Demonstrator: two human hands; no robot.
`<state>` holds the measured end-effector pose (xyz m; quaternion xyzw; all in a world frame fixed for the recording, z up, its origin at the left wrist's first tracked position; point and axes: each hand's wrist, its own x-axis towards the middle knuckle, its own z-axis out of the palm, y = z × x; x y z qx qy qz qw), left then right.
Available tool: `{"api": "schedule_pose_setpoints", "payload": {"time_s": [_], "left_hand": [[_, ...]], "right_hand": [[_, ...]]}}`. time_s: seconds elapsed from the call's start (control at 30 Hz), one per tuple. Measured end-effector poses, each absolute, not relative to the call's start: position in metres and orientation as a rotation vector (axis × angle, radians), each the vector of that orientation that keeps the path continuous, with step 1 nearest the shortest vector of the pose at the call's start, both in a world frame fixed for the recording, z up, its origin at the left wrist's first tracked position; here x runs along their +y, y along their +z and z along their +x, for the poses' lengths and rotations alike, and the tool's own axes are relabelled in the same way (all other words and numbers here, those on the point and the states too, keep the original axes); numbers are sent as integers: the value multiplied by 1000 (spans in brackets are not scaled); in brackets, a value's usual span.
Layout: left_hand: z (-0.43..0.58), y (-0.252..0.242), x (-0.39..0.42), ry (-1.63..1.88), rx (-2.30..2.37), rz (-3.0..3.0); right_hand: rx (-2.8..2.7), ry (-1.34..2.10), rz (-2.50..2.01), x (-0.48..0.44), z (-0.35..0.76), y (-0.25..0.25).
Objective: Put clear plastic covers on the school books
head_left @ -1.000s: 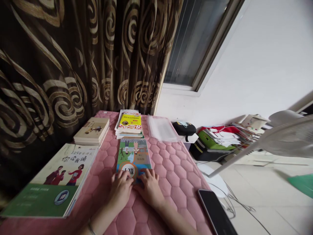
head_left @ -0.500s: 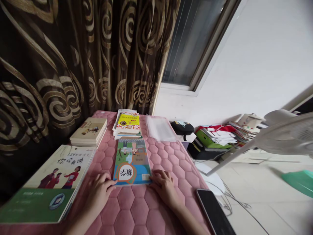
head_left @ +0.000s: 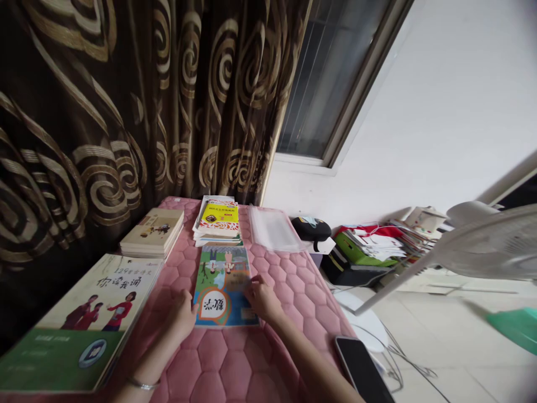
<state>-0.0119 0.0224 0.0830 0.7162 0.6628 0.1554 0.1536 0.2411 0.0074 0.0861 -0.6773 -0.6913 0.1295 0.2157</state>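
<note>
A blue and green book (head_left: pixel 222 288) lies flat on the pink padded cloth (head_left: pixel 213 358), its cover upside down to me. My left hand (head_left: pixel 183 314) is at the book's left edge, fingers curled; what they hold, if anything, is hidden. Over the right edge of the cover rests my right hand (head_left: pixel 263 298), its fingers bent together at the book's side. A stack with a yellow-covered book (head_left: pixel 220 214) on top stands just beyond. To the left are a stack of beige books (head_left: pixel 153 229) and a larger green and white book (head_left: pixel 84 324) on a pile.
Clear plastic sleeves (head_left: pixel 274 228) lie at the far right of the cloth, beside a black case (head_left: pixel 310 228). A phone (head_left: pixel 363 369) is at the near right edge. Beyond stand a white fan (head_left: pixel 486 240) and a green bag with papers (head_left: pixel 361 246). A patterned curtain (head_left: pixel 188 101) hangs behind.
My right hand has moved up along the book's right side onto its cover. My left hand has shifted slightly up the left edge, its fingers more curled. The view has tilted slightly upward.
</note>
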Motion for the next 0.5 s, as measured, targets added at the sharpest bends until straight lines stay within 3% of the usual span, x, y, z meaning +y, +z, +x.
{"api": "schedule_pose_setpoints", "payload": {"time_s": [0.2, 0.5], "left_hand": [[-5, 93, 23, 229, 1929, 1890], [-19, 91, 8, 244, 1883, 1861]], "right_hand": [[-1972, 145, -2019, 79, 235, 90], [-2026, 206, -2057, 135, 240, 96]]}}
